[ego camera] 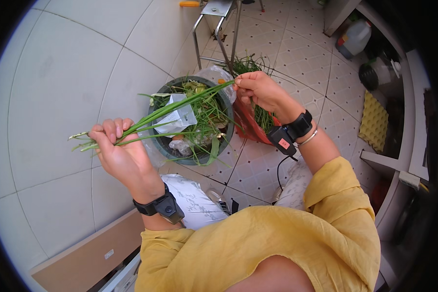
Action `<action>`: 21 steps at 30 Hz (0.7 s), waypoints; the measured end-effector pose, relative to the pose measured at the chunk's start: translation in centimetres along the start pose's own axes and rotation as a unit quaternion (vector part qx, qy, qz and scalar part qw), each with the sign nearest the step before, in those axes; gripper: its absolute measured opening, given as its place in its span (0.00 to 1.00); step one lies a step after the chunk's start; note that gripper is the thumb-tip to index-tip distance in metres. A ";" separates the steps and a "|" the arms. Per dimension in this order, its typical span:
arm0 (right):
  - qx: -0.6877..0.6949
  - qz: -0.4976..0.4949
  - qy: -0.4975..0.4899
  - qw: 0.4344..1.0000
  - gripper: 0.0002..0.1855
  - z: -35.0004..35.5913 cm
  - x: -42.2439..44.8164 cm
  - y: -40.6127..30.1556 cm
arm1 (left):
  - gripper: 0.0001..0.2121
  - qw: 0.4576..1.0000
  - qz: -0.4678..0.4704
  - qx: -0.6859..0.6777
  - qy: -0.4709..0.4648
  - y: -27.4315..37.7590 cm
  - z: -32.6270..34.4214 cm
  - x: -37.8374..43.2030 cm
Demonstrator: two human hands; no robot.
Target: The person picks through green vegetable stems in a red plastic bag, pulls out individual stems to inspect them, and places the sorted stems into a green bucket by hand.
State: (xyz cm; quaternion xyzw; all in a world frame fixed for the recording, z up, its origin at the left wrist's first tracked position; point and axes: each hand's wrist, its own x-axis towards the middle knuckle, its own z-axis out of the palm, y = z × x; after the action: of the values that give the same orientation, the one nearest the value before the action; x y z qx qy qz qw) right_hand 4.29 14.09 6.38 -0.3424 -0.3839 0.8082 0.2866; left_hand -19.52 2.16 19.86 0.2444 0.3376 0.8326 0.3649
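Note:
A thin bundle of long green stalks, like chives or scallions [179, 106], stretches slantwise between my hands. My left hand [120, 149] is closed around the end with the pale bases, which stick out past the fingers. The far tips are pinched between the thumb and fingers of my right hand [257, 89]. Below the stalks stands a round grey-green bin [154, 146] filled with green trimmings, a white carton [177, 115] and clear plastic. Beside it, partly under my right hand, a red plastic bag [253, 126] holds more green stalks [264, 116].
A metal-framed stool [215, 9] stands beyond the bin. White wall tiles [65, 84] rise on the left. On the right, a shelf unit holds a plastic jug [356, 38], another clear container [379, 73] and a yellow egg-crate sheet [374, 122]. A brown board [91, 252] leans at lower left.

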 end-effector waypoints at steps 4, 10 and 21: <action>0.057 -0.017 0.066 0.996 0.08 2.2 0.6 -0.3 | 0.12 0.999 0.041 0.015 -0.005 0.5 0.1 -0.3; 0.154 -0.118 0.104 0.975 0.08 2.3 2.0 -0.2 | 0.15 0.978 0.176 0.109 0.034 2.7 -0.5 0.0; -0.522 -0.334 0.035 0.784 0.17 9.1 3.2 1.9 | 0.15 0.942 0.220 0.238 0.081 3.5 -0.4 0.9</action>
State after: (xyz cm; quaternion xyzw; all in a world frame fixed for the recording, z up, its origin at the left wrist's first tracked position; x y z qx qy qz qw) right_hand -5.04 11.50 8.11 -0.3181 -0.8274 0.3251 0.3296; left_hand -21.96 0.93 22.34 0.3241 0.4920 0.8046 0.0748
